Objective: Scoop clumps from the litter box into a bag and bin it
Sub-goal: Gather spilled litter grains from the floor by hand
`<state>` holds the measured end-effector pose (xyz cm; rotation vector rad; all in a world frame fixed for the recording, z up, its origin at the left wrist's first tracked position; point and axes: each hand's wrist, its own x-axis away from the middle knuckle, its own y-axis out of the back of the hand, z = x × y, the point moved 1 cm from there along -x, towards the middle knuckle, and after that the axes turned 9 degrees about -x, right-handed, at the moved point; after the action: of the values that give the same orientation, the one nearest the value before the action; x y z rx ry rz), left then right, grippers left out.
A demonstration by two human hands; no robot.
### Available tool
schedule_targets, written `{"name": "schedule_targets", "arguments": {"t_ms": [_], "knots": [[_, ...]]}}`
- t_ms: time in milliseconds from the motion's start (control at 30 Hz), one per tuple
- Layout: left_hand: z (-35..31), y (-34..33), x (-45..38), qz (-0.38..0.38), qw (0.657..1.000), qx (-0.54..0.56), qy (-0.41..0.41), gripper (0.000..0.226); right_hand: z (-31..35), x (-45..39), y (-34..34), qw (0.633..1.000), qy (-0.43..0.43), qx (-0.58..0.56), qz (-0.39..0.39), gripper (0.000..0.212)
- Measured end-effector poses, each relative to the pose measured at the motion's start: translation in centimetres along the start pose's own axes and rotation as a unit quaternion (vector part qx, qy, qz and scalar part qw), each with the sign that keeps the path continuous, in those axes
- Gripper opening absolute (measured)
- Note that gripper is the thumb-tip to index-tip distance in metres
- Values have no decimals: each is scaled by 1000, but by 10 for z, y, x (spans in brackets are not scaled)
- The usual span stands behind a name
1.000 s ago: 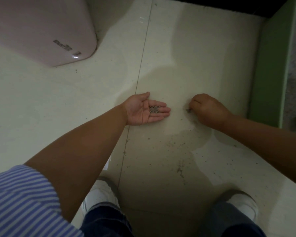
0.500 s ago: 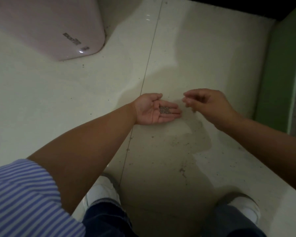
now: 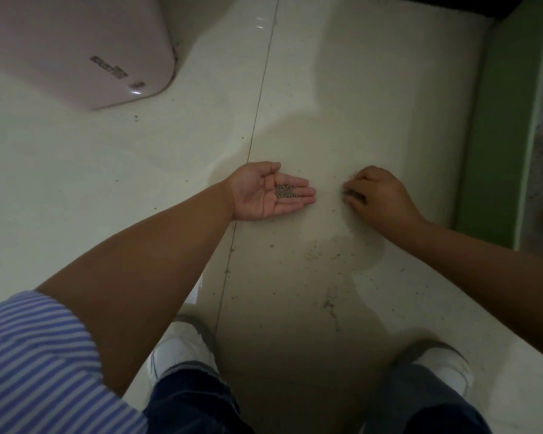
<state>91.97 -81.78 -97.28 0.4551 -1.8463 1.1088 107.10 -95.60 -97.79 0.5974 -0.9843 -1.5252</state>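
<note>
The floor (image 3: 342, 89) is glossy cream tile, smooth and reflective, crossed by one thin grout line (image 3: 257, 104) and peppered with dark gritty specks. A small heap of grey litter granules (image 3: 285, 191), coarse and pebbly, sits in the left hand (image 3: 268, 193), which lies palm up just right of the grout line with its fingers (image 3: 301, 195) straight and held together, forming a shallow cup; the granules rest at the base of those fingers, not gripped. Further right of the line, the right hand (image 3: 378, 197) is knuckles up with its fingers (image 3: 350, 191) curled down to the tile, their tips bunched on a few loose grains; whether they actually pinch any cannot be told. Left of the line, at the top, stands a rounded pale pink plastic box (image 3: 69, 48) with a smooth matte shell and dark lettering. A flat green panel (image 3: 502, 120) stands far right.
</note>
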Motion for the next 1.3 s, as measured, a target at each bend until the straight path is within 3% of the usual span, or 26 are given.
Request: {"name": "schedule_targets", "arguments": {"t_ms": [167,300,367,467,533,600,667,733,833,900,967,1033,1100,1200,1300], "knots": [[0,1,0,0,1000,4,-4,55,0,-4,10,997,66,40,26,8],[1,2,-1,8,1000,27,-10,69,0,-6,8,992,92,78,44,20],[1,2,-1,7,1000,27,-14,68,1,-5,6,989,87,110,46,6],[2,-1,2,-1,1000,19,-19,59,-5,-7,-3,994,20,55,93,48],[2,-3,5,-6,999,25,-20,59,4,-6,-2,991,14,96,89,44],[3,-4,7,-7,999,30,-23,61,12,-10,1,994,-71,24,74,18],[3,-4,7,-6,999,32,-25,62,16,-12,7,982,-170,-84,8,15],[4,-3,6,-5,999,34,-26,63,31,-15,15,961,-193,-199,-22,14],[5,-4,4,-4,998,47,-30,62,48,-17,19,922,-180,-343,27,17],[6,-7,5,0,998,56,-30,58,42,-14,23,925,-185,-330,27,17],[5,-8,7,3,998,57,-30,52,27,-12,29,951,-189,-245,23,20],[5,-8,8,1,999,47,-27,48,10,-9,30,979,-157,-133,11,21],[4,-7,9,-5,999,35,-23,48,3,-6,27,997,-51,-56,-3,29],[4,-4,6,-4,999,27,-21,48,5,-3,17,994,102,-4,32,32],[5,-4,4,-1,999,25,-21,49,4,-6,7,985,151,53,62,12]]}}
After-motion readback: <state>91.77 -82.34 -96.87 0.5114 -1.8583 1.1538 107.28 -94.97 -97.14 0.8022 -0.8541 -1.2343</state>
